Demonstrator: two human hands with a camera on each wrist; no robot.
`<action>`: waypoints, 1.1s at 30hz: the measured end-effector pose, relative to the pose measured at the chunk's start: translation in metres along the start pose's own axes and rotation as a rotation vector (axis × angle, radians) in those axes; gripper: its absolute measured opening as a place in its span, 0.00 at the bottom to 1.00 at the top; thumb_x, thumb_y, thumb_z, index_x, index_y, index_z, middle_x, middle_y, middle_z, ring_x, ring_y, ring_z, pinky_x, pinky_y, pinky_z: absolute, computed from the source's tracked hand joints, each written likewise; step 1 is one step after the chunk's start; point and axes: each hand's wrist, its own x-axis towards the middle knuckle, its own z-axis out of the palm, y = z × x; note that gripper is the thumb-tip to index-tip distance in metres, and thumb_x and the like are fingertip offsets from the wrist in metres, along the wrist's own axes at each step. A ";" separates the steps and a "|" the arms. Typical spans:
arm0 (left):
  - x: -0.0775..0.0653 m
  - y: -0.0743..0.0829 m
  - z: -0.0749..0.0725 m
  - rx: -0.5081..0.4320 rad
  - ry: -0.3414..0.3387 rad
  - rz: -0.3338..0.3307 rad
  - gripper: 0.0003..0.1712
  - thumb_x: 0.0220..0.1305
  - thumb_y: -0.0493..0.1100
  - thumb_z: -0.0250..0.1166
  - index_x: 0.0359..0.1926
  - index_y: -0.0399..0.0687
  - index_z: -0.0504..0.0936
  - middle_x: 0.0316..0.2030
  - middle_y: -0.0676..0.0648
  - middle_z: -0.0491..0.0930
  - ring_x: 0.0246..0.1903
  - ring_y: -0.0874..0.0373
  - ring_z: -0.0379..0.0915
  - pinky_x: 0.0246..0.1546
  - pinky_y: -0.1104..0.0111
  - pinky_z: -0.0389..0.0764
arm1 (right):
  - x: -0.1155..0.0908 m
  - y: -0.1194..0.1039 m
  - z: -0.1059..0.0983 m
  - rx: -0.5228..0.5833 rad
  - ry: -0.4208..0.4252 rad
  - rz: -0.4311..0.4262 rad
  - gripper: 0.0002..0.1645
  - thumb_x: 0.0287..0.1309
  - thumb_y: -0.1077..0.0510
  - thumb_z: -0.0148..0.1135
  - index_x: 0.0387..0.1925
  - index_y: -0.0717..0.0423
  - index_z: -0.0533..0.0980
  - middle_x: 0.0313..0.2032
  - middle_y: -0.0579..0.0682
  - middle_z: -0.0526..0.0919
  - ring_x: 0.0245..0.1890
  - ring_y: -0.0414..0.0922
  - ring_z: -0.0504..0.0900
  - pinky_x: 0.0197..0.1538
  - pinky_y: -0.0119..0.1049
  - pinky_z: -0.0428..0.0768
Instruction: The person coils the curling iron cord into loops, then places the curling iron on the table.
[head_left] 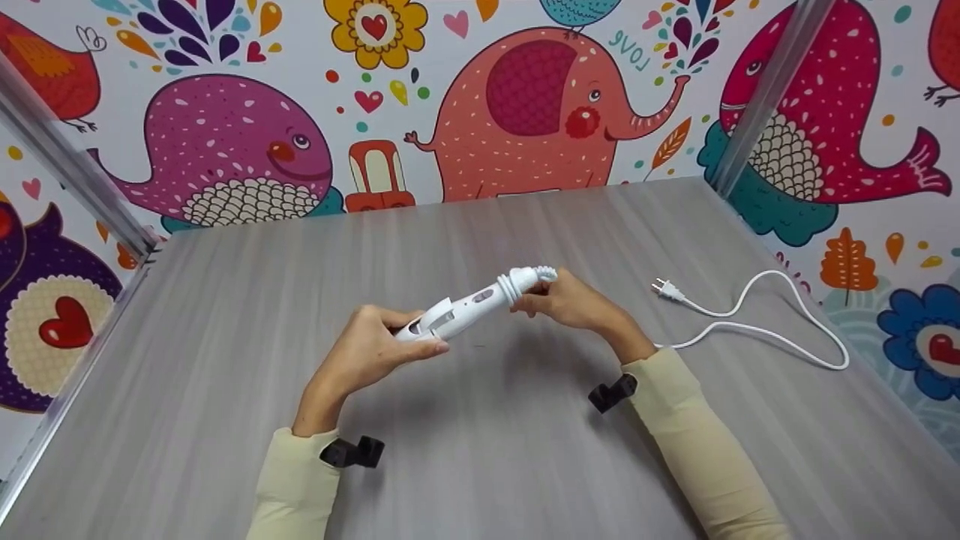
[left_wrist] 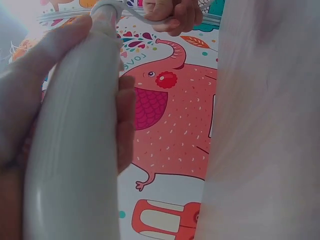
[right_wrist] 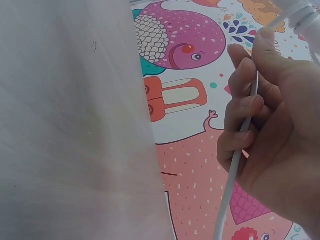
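My left hand (head_left: 361, 346) grips a white hair-styling iron (head_left: 471, 307) by its left part, the thumb along its near side. The iron is tilted over the table, its far end up to the right, with a small panel and a raised lever showing on top. Loops of white cord (head_left: 509, 288) go round that far end. Beside it, my right hand (head_left: 576, 301) pinches the cord between thumb and fingers. In the right wrist view the cord (right_wrist: 231, 187) runs across the curled fingers and hangs down past the palm.
The rest of the cord (head_left: 780, 345) lies in a wide bend on the right of the wood-grain table (head_left: 247, 360). Its two-pin plug (head_left: 667, 290) points left. A wall with printed animals (head_left: 525, 150) stands behind, with metal posts (head_left: 765, 97) at both sides.
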 end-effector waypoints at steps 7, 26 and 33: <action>-0.002 0.000 0.000 0.043 -0.094 0.010 0.36 0.44 0.56 0.82 0.53 0.44 0.86 0.45 0.43 0.87 0.33 0.54 0.76 0.31 0.67 0.76 | 0.000 0.003 -0.003 -0.043 -0.032 -0.200 0.08 0.59 0.72 0.60 0.35 0.63 0.83 0.29 0.51 0.81 0.30 0.41 0.72 0.37 0.32 0.72; -0.007 0.011 0.010 0.338 -0.208 0.085 0.31 0.44 0.59 0.81 0.48 0.47 0.89 0.40 0.48 0.89 0.28 0.62 0.77 0.29 0.68 0.77 | -0.002 -0.005 -0.004 -0.196 -0.007 0.029 0.13 0.42 0.48 0.82 0.25 0.47 0.86 0.24 0.42 0.86 0.29 0.40 0.77 0.33 0.34 0.73; -0.006 0.012 0.017 0.377 -0.190 0.043 0.24 0.44 0.56 0.81 0.41 0.50 0.91 0.30 0.52 0.87 0.25 0.62 0.74 0.28 0.68 0.74 | -0.004 -0.016 0.001 -0.316 0.042 0.019 0.13 0.45 0.47 0.80 0.26 0.48 0.85 0.25 0.43 0.86 0.27 0.39 0.75 0.32 0.34 0.73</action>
